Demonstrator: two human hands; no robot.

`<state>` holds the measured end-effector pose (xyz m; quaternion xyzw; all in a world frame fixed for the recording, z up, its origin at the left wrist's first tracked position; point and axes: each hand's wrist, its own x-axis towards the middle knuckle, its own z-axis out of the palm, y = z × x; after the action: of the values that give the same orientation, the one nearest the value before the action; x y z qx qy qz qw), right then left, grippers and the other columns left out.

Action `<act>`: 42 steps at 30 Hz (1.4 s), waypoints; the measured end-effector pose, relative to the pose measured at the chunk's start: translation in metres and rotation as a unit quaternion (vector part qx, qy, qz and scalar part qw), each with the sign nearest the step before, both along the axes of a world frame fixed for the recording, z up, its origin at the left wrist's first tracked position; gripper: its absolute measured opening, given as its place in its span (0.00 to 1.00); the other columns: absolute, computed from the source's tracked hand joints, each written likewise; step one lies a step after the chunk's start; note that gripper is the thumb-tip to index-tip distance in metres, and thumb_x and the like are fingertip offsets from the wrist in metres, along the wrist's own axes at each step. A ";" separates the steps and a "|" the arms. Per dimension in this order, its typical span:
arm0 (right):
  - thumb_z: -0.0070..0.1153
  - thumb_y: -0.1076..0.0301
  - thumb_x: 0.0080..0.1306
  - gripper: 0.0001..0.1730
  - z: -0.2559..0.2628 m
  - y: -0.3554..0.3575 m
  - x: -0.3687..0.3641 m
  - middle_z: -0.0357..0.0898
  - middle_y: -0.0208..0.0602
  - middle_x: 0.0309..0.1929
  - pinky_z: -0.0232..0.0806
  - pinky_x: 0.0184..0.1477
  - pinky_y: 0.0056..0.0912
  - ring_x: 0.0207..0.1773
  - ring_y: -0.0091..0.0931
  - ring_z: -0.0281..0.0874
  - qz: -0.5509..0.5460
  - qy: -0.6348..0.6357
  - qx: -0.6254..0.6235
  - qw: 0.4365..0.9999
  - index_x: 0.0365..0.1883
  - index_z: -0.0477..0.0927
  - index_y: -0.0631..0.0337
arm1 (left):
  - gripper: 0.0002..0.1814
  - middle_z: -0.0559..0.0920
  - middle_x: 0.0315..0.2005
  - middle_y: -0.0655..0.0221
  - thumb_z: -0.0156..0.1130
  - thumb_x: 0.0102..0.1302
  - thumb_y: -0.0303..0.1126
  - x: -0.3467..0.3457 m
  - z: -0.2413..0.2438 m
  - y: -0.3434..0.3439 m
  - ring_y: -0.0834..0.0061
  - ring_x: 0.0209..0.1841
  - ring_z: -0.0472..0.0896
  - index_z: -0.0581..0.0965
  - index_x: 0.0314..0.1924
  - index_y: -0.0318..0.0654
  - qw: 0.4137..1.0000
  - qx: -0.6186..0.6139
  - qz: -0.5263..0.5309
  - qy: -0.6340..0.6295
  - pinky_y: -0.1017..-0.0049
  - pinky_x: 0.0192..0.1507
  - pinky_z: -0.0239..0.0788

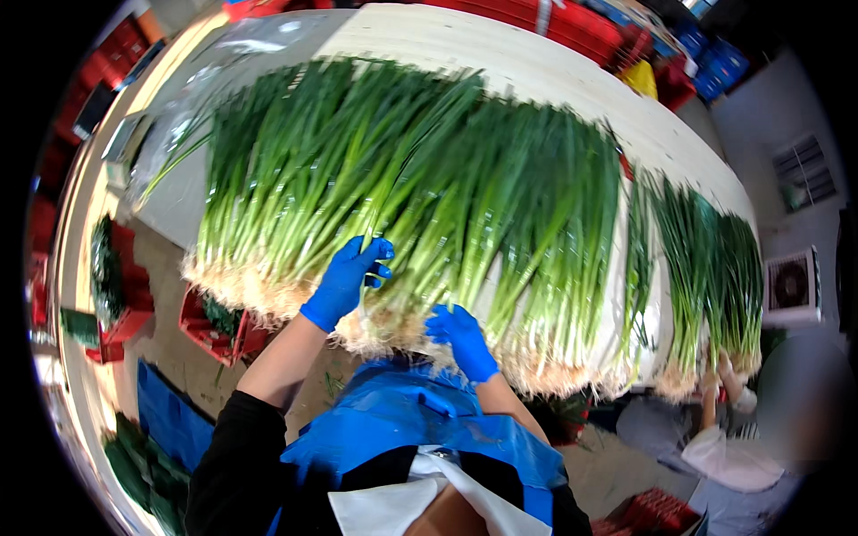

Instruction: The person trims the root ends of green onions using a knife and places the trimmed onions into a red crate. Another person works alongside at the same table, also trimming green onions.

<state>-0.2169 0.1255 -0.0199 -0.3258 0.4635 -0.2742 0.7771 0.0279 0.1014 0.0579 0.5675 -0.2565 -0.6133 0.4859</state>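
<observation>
Green onions with pale, rooted ends lie side by side across the table, leaves pointing away from me and roots along the near edge. In a blue glove, my left hand has its thumb and forefinger closed on a green onion stalk near the middle-left of the row. My right hand, also in a blue glove, is at the root ends right of it, its fingertips by the white stalk bases; whether it grips a stalk cannot be told. A separate thin group of green onions lies to the right.
A co-worker handles further green onions at the table's right end. Red crates stand on the floor at left, near a blue panel. Clear plastic film lies on the table's left part.
</observation>
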 end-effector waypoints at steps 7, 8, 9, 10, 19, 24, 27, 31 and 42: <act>0.50 0.55 0.70 0.21 0.000 0.002 0.018 0.80 0.38 0.37 0.68 0.39 0.27 0.37 0.25 0.77 0.038 0.054 -0.012 0.998 0.51 0.72 0.63 | 0.18 0.81 0.35 0.74 0.61 0.64 0.44 0.173 0.033 0.035 0.85 0.24 0.76 0.76 0.46 0.40 0.948 -0.040 0.158 -0.273 0.83 0.22 0.62; 0.50 0.56 0.70 0.21 -0.002 0.000 0.019 0.80 0.39 0.38 0.69 0.39 0.28 0.38 0.26 0.77 0.043 0.059 -0.010 0.997 0.52 0.72 0.64 | 0.18 0.81 0.35 0.74 0.61 0.64 0.44 0.198 0.033 0.036 0.85 0.23 0.76 0.76 0.47 0.40 0.935 -0.030 0.175 -0.308 0.83 0.22 0.62; 0.50 0.58 0.70 0.20 -0.004 -0.001 0.018 0.79 0.39 0.40 0.69 0.40 0.29 0.38 0.26 0.78 0.045 0.064 -0.008 0.997 0.52 0.72 0.64 | 0.19 0.82 0.35 0.74 0.61 0.63 0.44 0.222 0.032 0.035 0.85 0.22 0.76 0.76 0.48 0.40 0.920 -0.020 0.189 -0.342 0.83 0.22 0.61; 0.49 0.59 0.70 0.20 -0.005 -0.001 0.017 0.79 0.40 0.41 0.69 0.40 0.30 0.38 0.27 0.78 0.043 0.071 -0.005 0.997 0.53 0.71 0.64 | 0.19 0.82 0.37 0.70 0.61 0.64 0.43 0.247 0.024 0.032 0.81 0.26 0.78 0.75 0.49 0.39 0.909 -0.005 0.196 -0.367 0.80 0.25 0.64; 0.54 0.56 0.66 0.31 0.019 0.004 0.030 0.71 0.59 0.54 0.64 0.57 0.44 0.58 0.49 0.69 0.102 0.375 -0.258 0.885 0.61 0.65 0.66 | 0.24 0.77 0.48 0.48 0.61 0.59 0.35 0.410 -0.135 0.037 0.50 0.51 0.75 0.73 0.53 0.30 0.686 0.124 -0.073 -0.713 0.58 0.51 0.68; 0.59 0.61 0.62 0.32 0.018 -0.008 -0.001 0.72 0.59 0.51 0.67 0.53 0.44 0.53 0.48 0.72 -0.074 0.469 -0.311 0.823 0.60 0.66 0.68 | 0.24 0.77 0.48 0.57 0.59 0.62 0.27 0.304 -0.072 -0.012 0.62 0.45 0.78 0.69 0.59 0.35 0.711 -0.103 0.069 -0.692 0.66 0.46 0.71; 0.63 0.60 0.58 0.35 -0.019 -0.009 -0.010 0.73 0.58 0.51 0.68 0.52 0.42 0.52 0.47 0.74 -0.013 0.404 -0.209 0.891 0.58 0.66 0.71 | 0.25 0.78 0.47 0.63 0.55 0.64 0.21 0.183 -0.053 -0.044 0.77 0.44 0.77 0.68 0.62 0.39 0.861 -0.214 -0.030 -0.460 0.80 0.45 0.70; 0.64 0.63 0.56 0.32 -0.045 -0.010 0.005 0.76 0.54 0.46 0.69 0.49 0.38 0.48 0.41 0.76 -0.018 0.427 -0.244 0.871 0.56 0.69 0.71 | 0.36 0.76 0.50 0.57 0.61 0.64 0.40 0.008 -0.020 -0.035 0.71 0.47 0.78 0.58 0.68 0.42 0.903 -0.088 -0.272 -0.322 0.72 0.45 0.74; 0.54 0.68 0.64 0.21 0.004 -0.008 -0.012 0.76 0.52 0.42 0.70 0.43 0.40 0.43 0.40 0.76 -0.006 0.346 -0.279 0.896 0.54 0.71 0.69 | 0.29 0.78 0.44 0.51 0.57 0.61 0.35 -0.074 -0.059 -0.049 0.49 0.42 0.78 0.65 0.63 0.39 0.773 -0.160 -0.210 -0.577 0.58 0.44 0.71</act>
<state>-0.2290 0.1179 -0.0156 -0.6011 0.6091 -0.2669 0.4431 -0.0458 0.0528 -0.0015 0.6608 -0.6961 -0.2072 0.1892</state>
